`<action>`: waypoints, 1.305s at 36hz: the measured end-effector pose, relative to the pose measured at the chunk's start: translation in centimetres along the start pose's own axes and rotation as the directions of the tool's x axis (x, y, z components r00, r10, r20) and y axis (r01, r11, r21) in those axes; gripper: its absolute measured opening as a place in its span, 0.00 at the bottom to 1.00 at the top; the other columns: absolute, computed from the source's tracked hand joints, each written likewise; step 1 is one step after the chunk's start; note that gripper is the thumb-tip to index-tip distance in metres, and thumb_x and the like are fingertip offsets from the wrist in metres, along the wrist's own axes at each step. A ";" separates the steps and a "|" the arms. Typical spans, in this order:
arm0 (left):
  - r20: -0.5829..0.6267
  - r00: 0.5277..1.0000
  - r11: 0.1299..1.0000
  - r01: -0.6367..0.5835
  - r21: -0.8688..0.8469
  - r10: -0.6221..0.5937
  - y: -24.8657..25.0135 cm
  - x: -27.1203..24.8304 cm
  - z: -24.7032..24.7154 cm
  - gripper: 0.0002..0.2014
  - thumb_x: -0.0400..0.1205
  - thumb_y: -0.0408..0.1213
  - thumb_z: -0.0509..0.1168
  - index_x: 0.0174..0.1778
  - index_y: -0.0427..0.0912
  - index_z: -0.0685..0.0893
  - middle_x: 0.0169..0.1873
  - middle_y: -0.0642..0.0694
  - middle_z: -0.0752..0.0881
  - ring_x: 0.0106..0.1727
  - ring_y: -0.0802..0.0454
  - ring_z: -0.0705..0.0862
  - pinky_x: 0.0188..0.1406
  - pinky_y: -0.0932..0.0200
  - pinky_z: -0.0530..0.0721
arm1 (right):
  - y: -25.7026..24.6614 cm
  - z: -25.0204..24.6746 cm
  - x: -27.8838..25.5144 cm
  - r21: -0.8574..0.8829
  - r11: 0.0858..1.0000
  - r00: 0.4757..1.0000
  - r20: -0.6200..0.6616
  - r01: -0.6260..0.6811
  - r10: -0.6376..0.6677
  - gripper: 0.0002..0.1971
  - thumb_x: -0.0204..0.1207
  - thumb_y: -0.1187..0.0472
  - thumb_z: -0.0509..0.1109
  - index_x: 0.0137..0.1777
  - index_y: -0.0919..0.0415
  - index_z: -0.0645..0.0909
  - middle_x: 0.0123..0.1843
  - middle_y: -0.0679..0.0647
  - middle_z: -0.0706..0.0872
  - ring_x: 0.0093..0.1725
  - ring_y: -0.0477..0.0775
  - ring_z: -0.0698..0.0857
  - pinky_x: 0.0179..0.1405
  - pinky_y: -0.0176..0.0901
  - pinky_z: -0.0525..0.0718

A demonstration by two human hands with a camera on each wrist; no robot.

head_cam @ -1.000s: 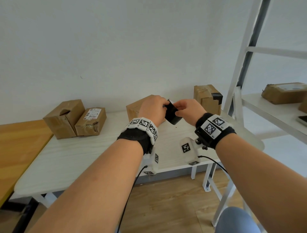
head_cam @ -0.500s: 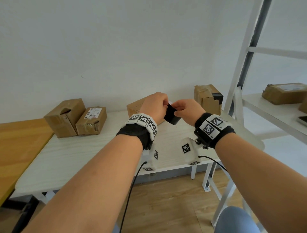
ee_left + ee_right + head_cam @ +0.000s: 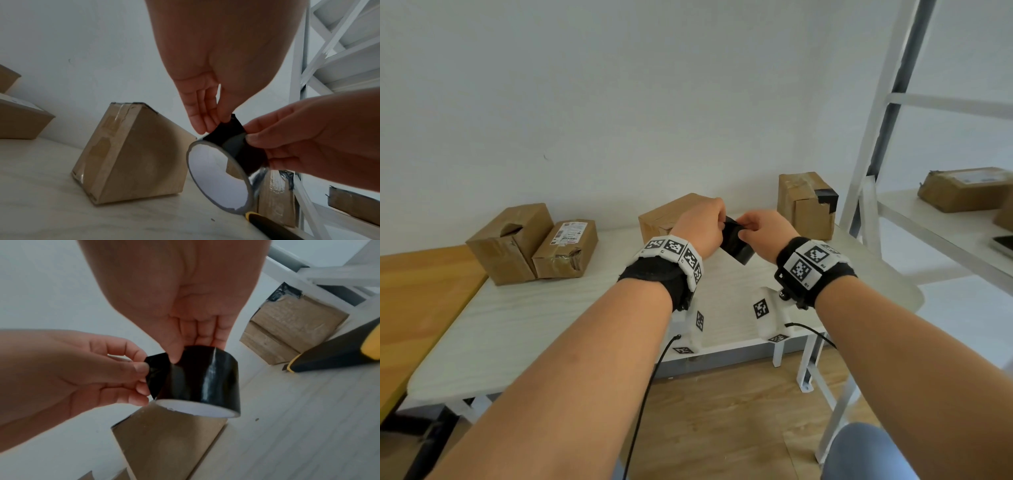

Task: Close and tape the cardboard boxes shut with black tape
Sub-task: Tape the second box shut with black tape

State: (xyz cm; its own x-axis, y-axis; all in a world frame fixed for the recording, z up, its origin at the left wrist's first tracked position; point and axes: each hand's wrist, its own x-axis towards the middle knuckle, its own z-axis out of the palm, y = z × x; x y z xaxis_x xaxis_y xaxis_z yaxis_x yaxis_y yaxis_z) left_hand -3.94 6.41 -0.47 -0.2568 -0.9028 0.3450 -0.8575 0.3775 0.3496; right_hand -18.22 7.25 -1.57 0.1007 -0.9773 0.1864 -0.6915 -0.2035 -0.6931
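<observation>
I hold a roll of black tape (image 3: 736,244) above the white table (image 3: 524,318). My right hand (image 3: 744,233) grips the roll (image 3: 203,378), thumb on its outer face. My left hand (image 3: 717,224) pinches the short free end of the tape (image 3: 155,368), which is lifted a little off the roll (image 3: 224,175). Behind the hands stands a closed cardboard box (image 3: 666,216) with clear tape along one edge (image 3: 131,154). At the back right stands another box (image 3: 806,205) with black tape on its top corner.
Two more cardboard boxes (image 3: 512,241) (image 3: 566,247) stand at the table's back left. A black and yellow utility knife (image 3: 339,353) lies on the table near the right box. A white shelf rack (image 3: 941,226) at the right holds another box (image 3: 962,186). A wooden table (image 3: 417,294) adjoins at left.
Both hands stay together on the roll at about the same height above the table. Only the fingers have shifted slightly at the tape's end.
</observation>
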 end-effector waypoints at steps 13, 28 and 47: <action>0.056 0.998 0.997 -0.013 0.079 0.008 0.9 -0.5 0.1 0.02 0.82 0.30 0.57 0.47 0.39 0.74 0.39 0.42 0.79 0.38 0.46 0.76 0.37 0.54 0.73 | -0.6 0.6 0.1 -0.268 0.963 1.000 -0.028 -0.015 0.008 0.12 0.80 0.66 0.60 0.60 0.63 0.81 0.54 0.61 0.87 0.53 0.61 0.84 0.53 0.49 0.83; -0.014 0.999 0.997 0.041 0.068 -0.041 -0.3 0.2 -1.1 0.05 0.84 0.35 0.57 0.51 0.42 0.77 0.48 0.44 0.83 0.47 0.46 0.82 0.47 0.52 0.80 | 0.3 0.8 0.1 0.063 0.998 0.996 -0.088 0.002 0.003 0.08 0.79 0.57 0.67 0.56 0.54 0.81 0.40 0.51 0.84 0.40 0.51 0.84 0.36 0.41 0.82; -0.155 0.983 0.982 0.117 0.148 -0.094 -2.9 -0.3 -2.8 0.10 0.80 0.36 0.61 0.55 0.38 0.81 0.53 0.44 0.82 0.54 0.45 0.81 0.52 0.54 0.80 | 0.2 1.4 1.1 0.051 0.990 0.970 -0.203 -0.128 0.136 0.06 0.74 0.61 0.66 0.41 0.59 0.84 0.39 0.53 0.86 0.40 0.53 0.83 0.39 0.41 0.81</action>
State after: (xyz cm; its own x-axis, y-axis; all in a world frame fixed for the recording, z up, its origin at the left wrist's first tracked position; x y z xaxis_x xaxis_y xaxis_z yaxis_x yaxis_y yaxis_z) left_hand -0.13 6.18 0.88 -0.1027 -0.8913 0.4417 -0.9383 0.2342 0.2544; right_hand -17.28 6.07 -2.50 -0.1412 -0.9634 0.2278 -0.6613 -0.0794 -0.7459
